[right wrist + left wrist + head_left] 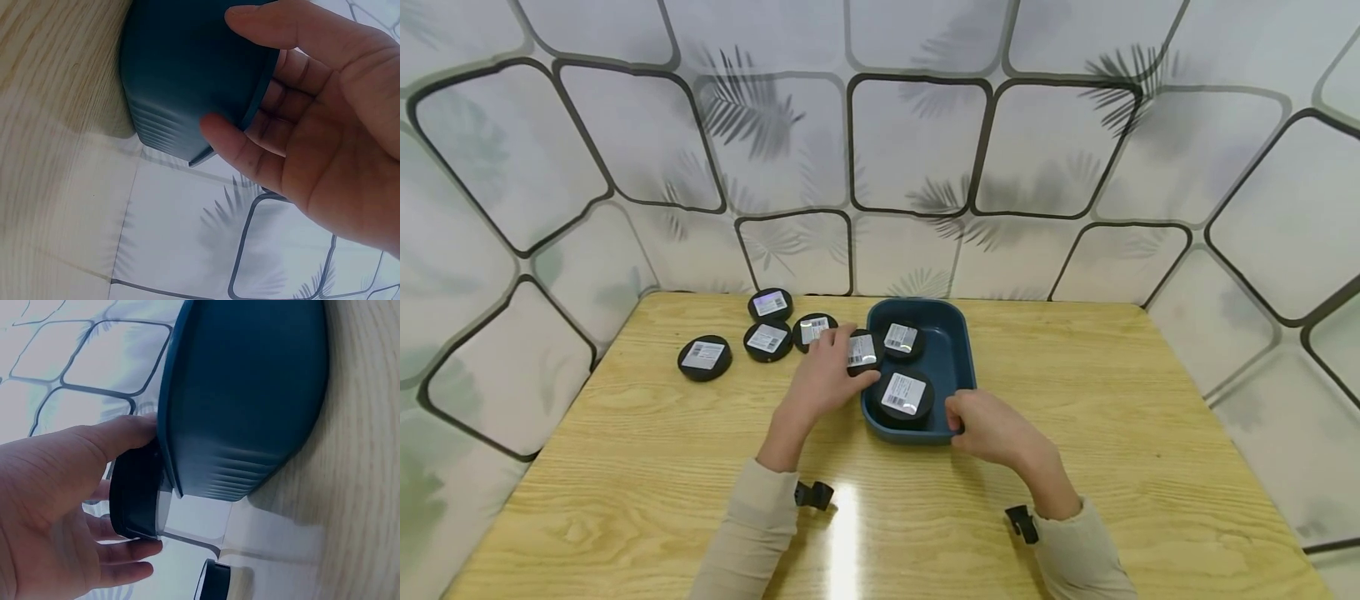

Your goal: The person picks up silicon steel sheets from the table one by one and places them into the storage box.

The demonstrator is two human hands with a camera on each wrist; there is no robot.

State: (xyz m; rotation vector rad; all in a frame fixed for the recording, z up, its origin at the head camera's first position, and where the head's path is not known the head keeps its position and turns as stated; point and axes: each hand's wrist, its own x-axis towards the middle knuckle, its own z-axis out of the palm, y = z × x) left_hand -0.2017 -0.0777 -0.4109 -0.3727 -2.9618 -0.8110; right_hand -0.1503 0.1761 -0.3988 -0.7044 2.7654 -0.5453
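Four discs (704, 358) (771, 305) (767, 341) (815, 331) lying toward the worktop's (1150, 467) back left corner. Two more sitting inside the bin (951, 350), one toward its back left corner, one toward its front left. Another being held by the left hand (827, 373) at the bin's left edge. Disc tally coming to seven. Bins: one standing, near worktop's back edge. Hands: two showing, counting the right hand (996, 427). Sleeves (752, 517) (1082, 554): two showing.

The left grip (69, 494) holds a black round case (134, 487) between thumb and fingers, just beside the rim of a dark blue bin (244, 394) with a ribbed corner, standing on the wood-grained worktop (356, 487), while a second black case (217, 582) shows, cropped, at the view's lower edge.
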